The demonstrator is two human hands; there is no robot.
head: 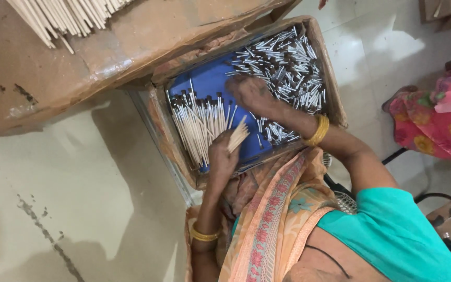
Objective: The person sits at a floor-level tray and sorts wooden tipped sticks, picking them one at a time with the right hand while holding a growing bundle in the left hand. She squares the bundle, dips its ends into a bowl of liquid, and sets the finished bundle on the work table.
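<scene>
Open cardboard box [336, 99] with a blue liner [207, 81] sits on the floor [79, 209] in front of the person. Left hand [220, 159] is clamped around a small bundle of pale sticks [238, 137], which fan out above the fist, over the box's near edge. Right hand [251, 94] lies palm down on the pile of silver metal tips [293, 62] filling the right half of the box. Its fingers are blurred and bent into the pile, so I can't tell whether they pinch a piece or just rake through. In the left half of the box is a heap of tipped sticks [199, 125], with dark ends pointing away from the person, just beside the left hand. Judging from that, the work looks partly done: a fair heap already carries tips, but the loose metal pile is still large and the left hand still has bare sticks, so plenty is left. A second cardboard box [105, 52] overlaps the top left corner of the first, with more bare sticks [63, 15] lying on it, apparently untouched stock. There is a gold bangle on each wrist. Another person's floral cloth [439, 120] shows at the right edge, well apart from the box, with no hands in view.
</scene>
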